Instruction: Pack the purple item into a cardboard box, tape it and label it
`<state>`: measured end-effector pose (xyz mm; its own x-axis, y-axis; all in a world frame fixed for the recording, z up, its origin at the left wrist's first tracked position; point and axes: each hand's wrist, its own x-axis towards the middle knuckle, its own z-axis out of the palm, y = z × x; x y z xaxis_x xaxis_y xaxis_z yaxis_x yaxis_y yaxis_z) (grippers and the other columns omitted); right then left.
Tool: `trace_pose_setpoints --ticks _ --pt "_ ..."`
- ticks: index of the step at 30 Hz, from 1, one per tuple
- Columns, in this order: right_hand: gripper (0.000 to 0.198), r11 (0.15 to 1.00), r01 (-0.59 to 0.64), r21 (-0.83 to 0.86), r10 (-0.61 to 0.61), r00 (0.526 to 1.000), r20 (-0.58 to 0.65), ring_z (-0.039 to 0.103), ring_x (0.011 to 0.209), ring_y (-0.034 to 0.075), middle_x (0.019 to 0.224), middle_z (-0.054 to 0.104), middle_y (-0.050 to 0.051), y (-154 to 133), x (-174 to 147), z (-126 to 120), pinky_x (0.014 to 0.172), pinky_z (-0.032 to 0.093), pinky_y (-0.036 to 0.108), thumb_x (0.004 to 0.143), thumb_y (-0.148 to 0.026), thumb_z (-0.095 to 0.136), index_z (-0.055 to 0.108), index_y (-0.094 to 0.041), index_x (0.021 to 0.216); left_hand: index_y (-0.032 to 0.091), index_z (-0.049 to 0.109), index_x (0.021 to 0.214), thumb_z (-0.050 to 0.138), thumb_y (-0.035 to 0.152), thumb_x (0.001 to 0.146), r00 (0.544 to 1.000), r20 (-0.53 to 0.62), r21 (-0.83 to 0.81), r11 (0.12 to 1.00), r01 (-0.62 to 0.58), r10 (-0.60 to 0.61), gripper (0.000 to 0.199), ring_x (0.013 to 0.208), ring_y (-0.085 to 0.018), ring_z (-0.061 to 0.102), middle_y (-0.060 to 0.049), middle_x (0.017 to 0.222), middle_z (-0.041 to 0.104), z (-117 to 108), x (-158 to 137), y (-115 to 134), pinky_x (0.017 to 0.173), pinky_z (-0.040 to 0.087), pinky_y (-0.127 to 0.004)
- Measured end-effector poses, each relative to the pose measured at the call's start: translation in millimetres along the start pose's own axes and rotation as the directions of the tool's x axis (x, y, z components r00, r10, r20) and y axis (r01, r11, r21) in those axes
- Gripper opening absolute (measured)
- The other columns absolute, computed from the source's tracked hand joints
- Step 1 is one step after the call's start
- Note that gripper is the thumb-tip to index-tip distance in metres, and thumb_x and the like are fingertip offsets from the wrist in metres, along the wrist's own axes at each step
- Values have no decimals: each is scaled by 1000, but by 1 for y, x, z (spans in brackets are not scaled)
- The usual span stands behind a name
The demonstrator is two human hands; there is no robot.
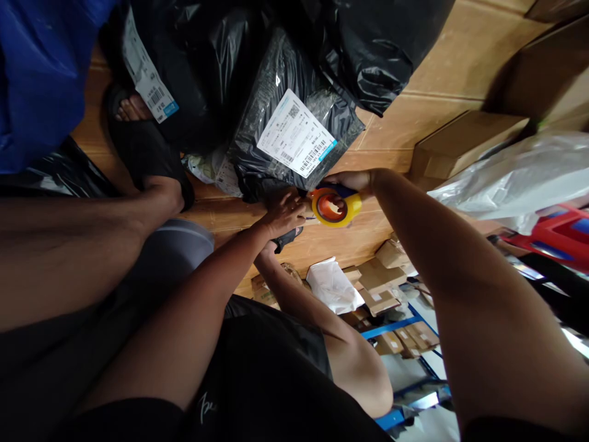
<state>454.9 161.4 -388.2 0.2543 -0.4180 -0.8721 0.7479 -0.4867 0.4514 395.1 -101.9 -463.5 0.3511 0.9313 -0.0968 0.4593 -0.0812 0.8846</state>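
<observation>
Yellow tape roll (323, 207) in hand, just beside the nearest corner of a black-wrapped parcel (255, 110), which lies on the tan floor (391, 132); from my feed I cannot tell whether roll and parcel touch. I see the right hand (354, 180) closed on the roll, a fingertip showing in its orange core. A dark blue piece (345, 191) sits under that hand against the roll, too shaded for me to name. Across from it, the left hand (281, 216) is by the parcel's near edge, its fingers partly open and loosely bent; I cannot tell whether it pinches anything.

On the parcel I have a white label (294, 132) face up, reaching toward that nearest corner. Black plastic bags (372, 49) crowd the parcel's far edges, and a second label (145, 70) is on the one beside the left foot's black sandal (150, 150). Off to the right I make out a cardboard box (464, 144) next to a clear plastic bag (497, 172).
</observation>
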Motion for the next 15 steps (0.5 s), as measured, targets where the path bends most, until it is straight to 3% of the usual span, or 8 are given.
trace_pose_setpoints --ticks 4,9,15 --pt "30 1000 -25 1 25 1000 -14 56 52 14 72 75 6 -6 1 2 75 63 24 115 -30 51 73 -11 108 22 80 120 57 27 108 1000 2 6 1000 20 -20 26 151 -40 50 -13 141 69 -2 -2 3 133 22 -70" --pt "31 999 -47 3 47 998 -43 57 52 12 75 75 6 -3 3 -14 76 63 23 115 -32 52 74 -10 114 20 79 120 56 20 107 1000 -3 9 1000 18 -18 26 158 -42 42 -14 136 70 -2 -4 5 133 22 -73" --pt "33 1000 19 -11 -19 1000 -21 56 50 11 70 71 4 -1 -1 -26 74 63 23 117 -33 48 72 -9 117 20 79 118 59 23 107 1000 -3 -27 999 26 -26 23 161 -43 38 -16 136 70 0 -2 3 132 21 -75"
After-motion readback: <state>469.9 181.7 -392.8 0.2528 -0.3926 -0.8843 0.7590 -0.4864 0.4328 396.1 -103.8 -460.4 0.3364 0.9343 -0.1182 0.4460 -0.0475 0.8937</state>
